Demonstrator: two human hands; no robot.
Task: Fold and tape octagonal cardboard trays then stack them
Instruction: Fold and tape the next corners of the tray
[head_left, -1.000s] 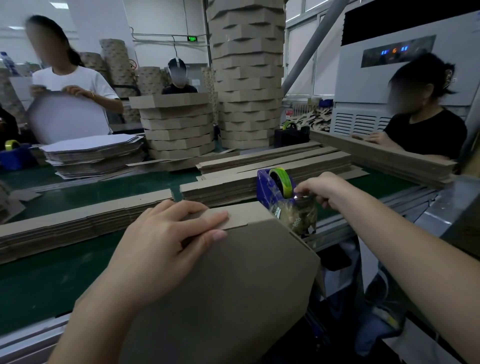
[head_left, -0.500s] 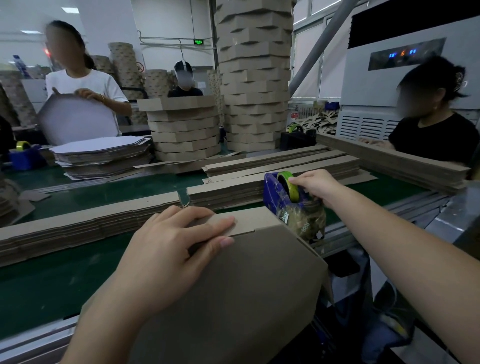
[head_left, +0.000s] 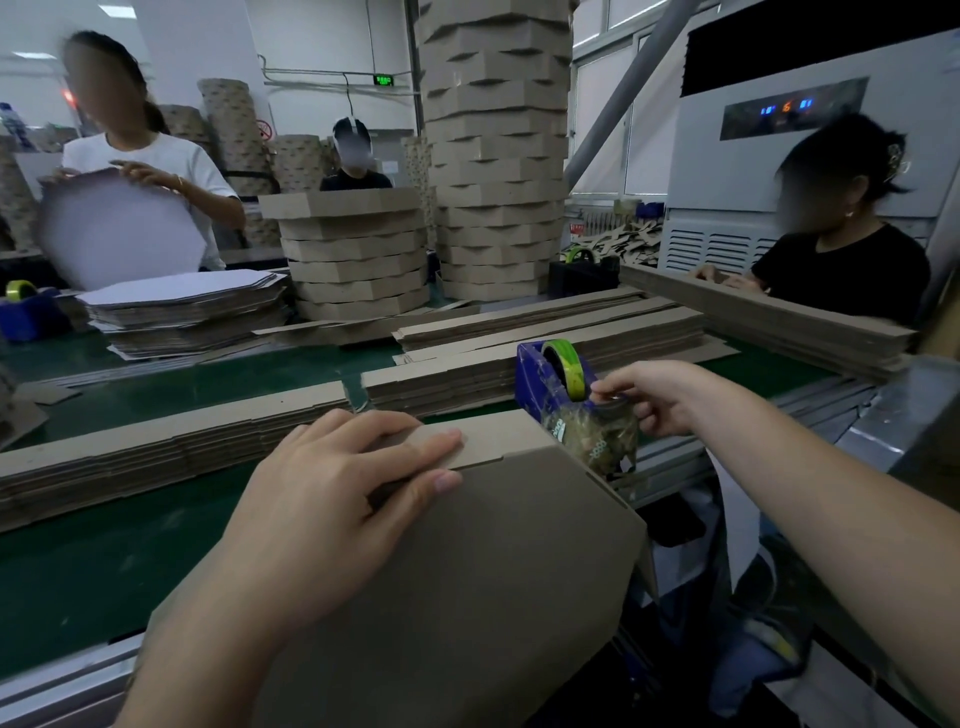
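The long green belt (head_left: 104, 545) carries flat cardboard strips (head_left: 156, 441), with a stack of finished trays (head_left: 358, 260) at the far side. Nothing there has shifted in the last second.

Up front, the tray (head_left: 467, 571) being worked on sits where it was, tilted against the near edge of the belt with its brown base facing the wearer. The left hand (head_left: 332, 499) hasn't budged either. Its fingers lie along the folded top wall and the thumb presses the face below, clamping the overlapping flap shut.

And here's the change: the right hand (head_left: 660, 400)! Half a second ago its fingers rested on top of the roll. Now they've dropped to the front of the blue dispenser (head_left: 535, 384), just beyond the tray's right corner. Thumb and forefinger are pinched together at the cutter, on what looks like the free end of the tape (head_left: 566, 364). The strip is clear and hard to make out.

So the fold appears done and held, and the taping step is opening. The next job is likely to draw a length and bring it across to the joint under that left thumb.
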